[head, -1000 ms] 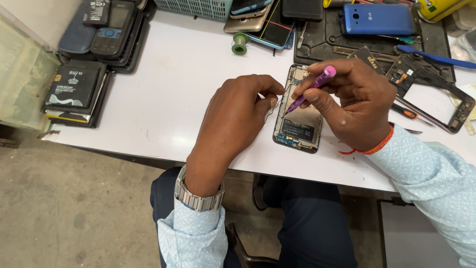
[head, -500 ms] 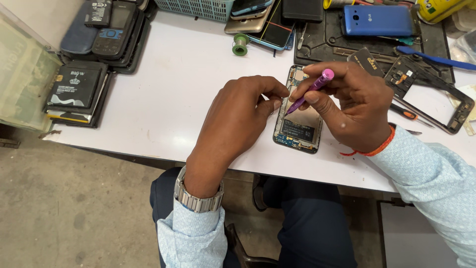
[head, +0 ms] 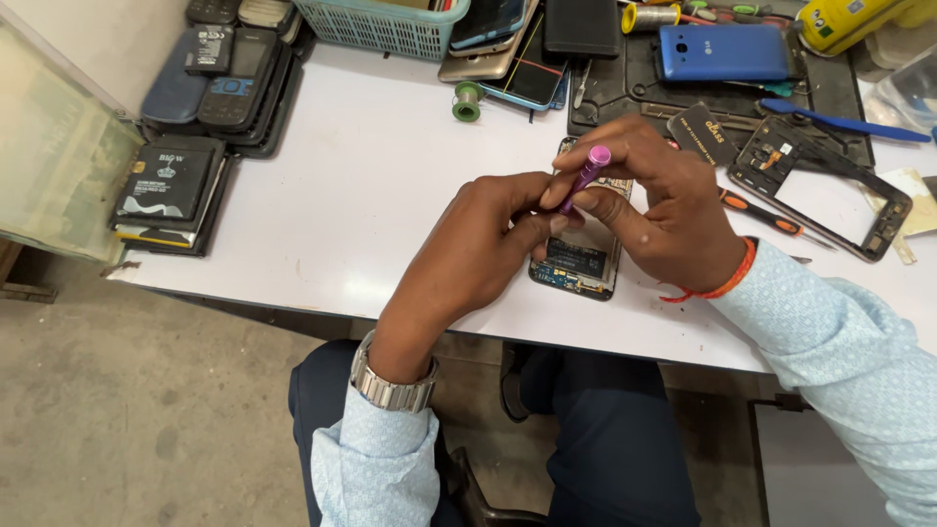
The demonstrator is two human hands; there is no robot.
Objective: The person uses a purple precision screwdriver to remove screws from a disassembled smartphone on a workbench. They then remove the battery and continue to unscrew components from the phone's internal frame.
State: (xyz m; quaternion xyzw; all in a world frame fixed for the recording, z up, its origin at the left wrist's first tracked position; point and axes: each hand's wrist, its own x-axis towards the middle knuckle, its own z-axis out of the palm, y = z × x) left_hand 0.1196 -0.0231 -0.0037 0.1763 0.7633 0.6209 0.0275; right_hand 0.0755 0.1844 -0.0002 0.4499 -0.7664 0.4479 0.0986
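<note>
An opened phone (head: 583,262) with its back cover off lies on the white table (head: 371,185), its circuit board showing. My right hand (head: 656,210) grips a small screwdriver with a pink and purple handle (head: 589,172), held upright over the phone's upper part. My left hand (head: 486,246) rests on the phone's left edge, its fingertips touching the screwdriver shaft and steadying the phone. The screwdriver tip is hidden behind my fingers.
A black phone frame (head: 825,185) and an orange-handled screwdriver (head: 771,219) lie to the right. A blue phone (head: 722,52) sits on a black mat at the back. A teal basket (head: 386,27), a green spool (head: 467,101), and stacked phones and batteries (head: 195,127) fill the left.
The screwdriver has tipped more upright and my left fingers have closed in on its shaft. The phone stays in place.
</note>
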